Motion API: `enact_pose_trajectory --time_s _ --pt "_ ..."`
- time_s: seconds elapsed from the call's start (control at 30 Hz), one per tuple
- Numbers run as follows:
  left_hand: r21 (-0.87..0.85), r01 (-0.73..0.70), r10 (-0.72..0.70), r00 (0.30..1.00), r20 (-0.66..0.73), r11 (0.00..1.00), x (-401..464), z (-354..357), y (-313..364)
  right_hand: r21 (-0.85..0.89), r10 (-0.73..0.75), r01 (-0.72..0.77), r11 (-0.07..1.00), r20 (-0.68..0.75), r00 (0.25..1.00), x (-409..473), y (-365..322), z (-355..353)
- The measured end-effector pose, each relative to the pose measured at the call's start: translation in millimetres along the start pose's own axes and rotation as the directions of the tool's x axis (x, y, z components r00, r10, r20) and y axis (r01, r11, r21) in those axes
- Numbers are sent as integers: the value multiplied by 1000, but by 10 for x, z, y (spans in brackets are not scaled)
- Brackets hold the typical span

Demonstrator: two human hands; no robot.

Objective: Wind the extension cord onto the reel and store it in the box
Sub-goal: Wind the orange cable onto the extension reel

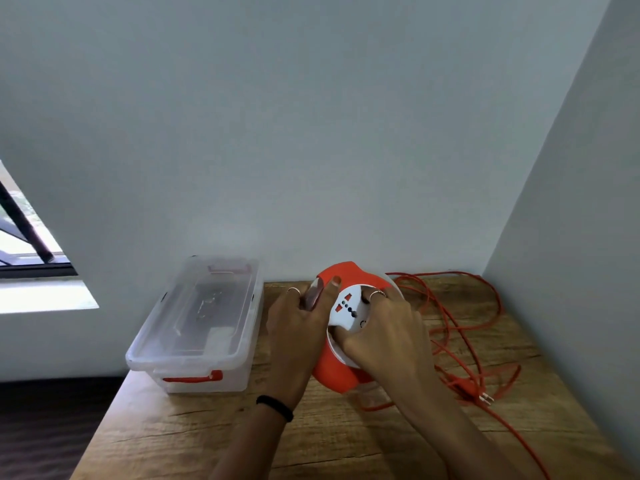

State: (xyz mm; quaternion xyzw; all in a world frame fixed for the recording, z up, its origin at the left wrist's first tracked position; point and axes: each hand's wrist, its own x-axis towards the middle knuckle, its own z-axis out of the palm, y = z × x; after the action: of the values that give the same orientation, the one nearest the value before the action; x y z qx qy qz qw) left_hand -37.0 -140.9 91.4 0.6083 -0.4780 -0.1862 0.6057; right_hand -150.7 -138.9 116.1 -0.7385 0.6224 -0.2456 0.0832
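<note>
An orange and white cord reel (334, 372) stands tilted on the wooden table (207, 434), its white socket face (348, 311) turned toward me. My left hand (298, 337) grips the reel's left edge, fingers over a clear part of the rim. My right hand (384, 337) grips the white centre hub from the right. The orange extension cord (460, 327) lies in loose loops to the right, its plug (485, 397) near the table's right side. A clear plastic box (197, 327) with orange latches sits to the left, lid on.
A pale wall runs close behind the table and another closes off the right side. A window (24, 237) is at the far left. The table's left edge drops to a dark floor (45, 427).
</note>
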Motion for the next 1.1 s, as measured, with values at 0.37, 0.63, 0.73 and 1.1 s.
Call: enact_pose_trajectory --time_s 0.37,0.63,0.73,1.1 --pt "-84 141 -130 984 125 986 206 -81 -44 -163 -484 491 856 82 871 -9 345 -433" --pt "-29 151 -141 964 227 988 274 -141 -25 -409 -638 695 592 290 714 109 385 -490" --pt "-34 173 -160 958 236 984 261 -152 -16 -408 -687 770 491 362 630 144 303 -561" --pt "-163 205 -159 953 257 965 184 -143 27 -495 -658 789 365 463 594 120 62 -586"
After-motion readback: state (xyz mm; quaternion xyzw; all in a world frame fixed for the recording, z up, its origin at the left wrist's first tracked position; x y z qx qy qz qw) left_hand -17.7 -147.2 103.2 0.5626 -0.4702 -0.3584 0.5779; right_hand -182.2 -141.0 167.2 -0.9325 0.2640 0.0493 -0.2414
